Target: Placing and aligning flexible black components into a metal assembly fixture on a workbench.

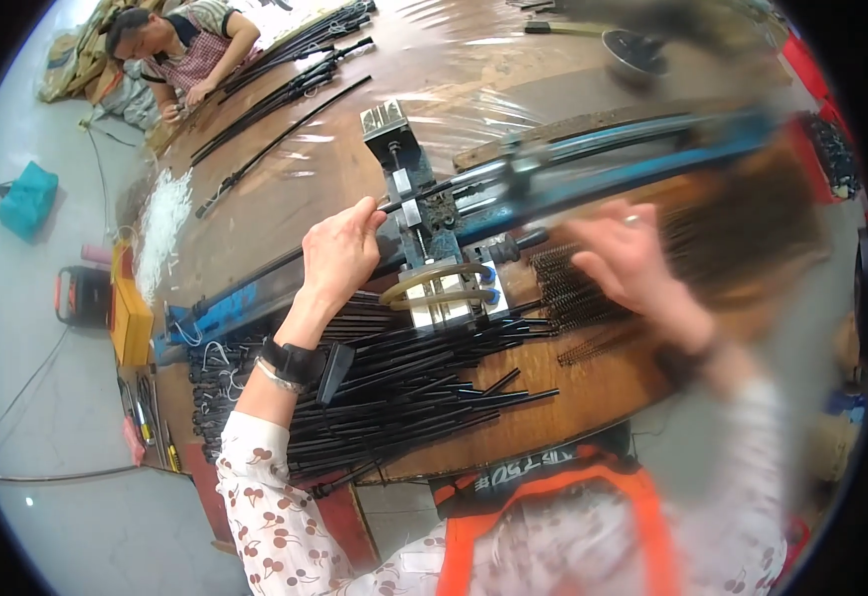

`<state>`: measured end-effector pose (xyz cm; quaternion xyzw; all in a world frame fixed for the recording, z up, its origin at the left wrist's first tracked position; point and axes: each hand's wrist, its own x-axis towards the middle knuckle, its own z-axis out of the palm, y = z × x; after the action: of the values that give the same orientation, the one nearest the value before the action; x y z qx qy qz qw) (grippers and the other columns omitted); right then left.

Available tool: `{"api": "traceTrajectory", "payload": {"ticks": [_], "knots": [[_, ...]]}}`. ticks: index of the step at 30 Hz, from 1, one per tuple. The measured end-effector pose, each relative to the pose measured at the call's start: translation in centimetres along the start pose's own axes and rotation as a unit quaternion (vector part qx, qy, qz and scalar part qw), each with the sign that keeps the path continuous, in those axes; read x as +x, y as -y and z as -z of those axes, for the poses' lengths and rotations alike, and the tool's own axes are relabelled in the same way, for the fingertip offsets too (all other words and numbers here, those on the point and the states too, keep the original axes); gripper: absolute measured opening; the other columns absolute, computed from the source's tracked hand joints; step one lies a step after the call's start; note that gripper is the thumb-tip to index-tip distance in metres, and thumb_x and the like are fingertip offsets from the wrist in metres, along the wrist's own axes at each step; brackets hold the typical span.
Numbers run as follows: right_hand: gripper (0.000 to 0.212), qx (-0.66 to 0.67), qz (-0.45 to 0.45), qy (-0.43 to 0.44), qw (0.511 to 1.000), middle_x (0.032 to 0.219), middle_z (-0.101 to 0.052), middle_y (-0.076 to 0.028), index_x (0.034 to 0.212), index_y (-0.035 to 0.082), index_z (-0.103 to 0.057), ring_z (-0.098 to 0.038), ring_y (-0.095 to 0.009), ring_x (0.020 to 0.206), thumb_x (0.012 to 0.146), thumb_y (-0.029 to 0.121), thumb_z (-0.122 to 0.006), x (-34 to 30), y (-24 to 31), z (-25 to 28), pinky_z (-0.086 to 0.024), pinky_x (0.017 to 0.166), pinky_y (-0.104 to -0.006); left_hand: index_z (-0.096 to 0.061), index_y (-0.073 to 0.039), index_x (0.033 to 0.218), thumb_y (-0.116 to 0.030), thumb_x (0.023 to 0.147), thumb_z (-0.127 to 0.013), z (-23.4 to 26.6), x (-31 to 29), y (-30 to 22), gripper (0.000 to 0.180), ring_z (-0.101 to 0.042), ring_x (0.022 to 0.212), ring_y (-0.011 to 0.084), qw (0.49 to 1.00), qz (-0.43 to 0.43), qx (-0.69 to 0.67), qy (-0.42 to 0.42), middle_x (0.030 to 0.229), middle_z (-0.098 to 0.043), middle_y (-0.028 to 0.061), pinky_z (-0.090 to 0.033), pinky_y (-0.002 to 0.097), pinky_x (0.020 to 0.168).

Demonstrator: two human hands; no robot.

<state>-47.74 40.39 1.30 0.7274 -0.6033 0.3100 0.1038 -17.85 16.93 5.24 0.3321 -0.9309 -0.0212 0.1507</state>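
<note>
I see the left hand [339, 250] pinching a thin black rod [392, 207] at the silver-and-black metal fixture's [441, 211] left side, and the blurred right hand [628, 256], fingers impossible to tell, near dark coiled metal springs [575, 303].

We see glossy black rods [414, 405], shiny metal blocks [424, 319] on a bench fixture [441, 211], a smooth wooden tabletop [593, 392], rough-looking wire springs [565, 288] and matt cloth sleeves [267, 497].

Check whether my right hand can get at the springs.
Probably yes: your right hand is close by the springs, and nothing seems to block it, though blur hides whether it holds anything.
</note>
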Motion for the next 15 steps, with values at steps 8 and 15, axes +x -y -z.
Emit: {"api": "traceTrajectory", "payload": {"ticks": [8,15], "knots": [[0.027,0.19,-0.035,0.02,0.981,0.094,-0.068,-0.012,0.114,0.005,-0.067,-0.061,-0.033,0.094,0.088,0.006,-0.07,2.1,1.3,-4.1,-0.045,0.083,-0.0436,-0.056,-0.009,0.087,-0.022,0.097,-0.062,0.1,0.0,0.7,0.017,-0.067,0.077,0.0396,0.998,-0.034,-0.003,-0.043,0.078,-0.067,0.0152,-0.051,0.0495,0.064],[0.024,0.042,-0.078,0.101,0.991,0.088,-0.062,-0.015,0.106,0.003,-0.066,-0.056,-0.036,0.085,0.089,0.02,-0.072,3.9,2.7,-0.8,-0.044,0.082,-0.045,-0.055,-0.012,0.088,-0.021,0.093,-0.065,-1.3,-0.1,3.1,0.015,-0.065,0.072,0.0288,0.973,-0.163,0.095,-0.131,0.078,-0.062,0.0067,-0.05,0.0416,0.06]]}}
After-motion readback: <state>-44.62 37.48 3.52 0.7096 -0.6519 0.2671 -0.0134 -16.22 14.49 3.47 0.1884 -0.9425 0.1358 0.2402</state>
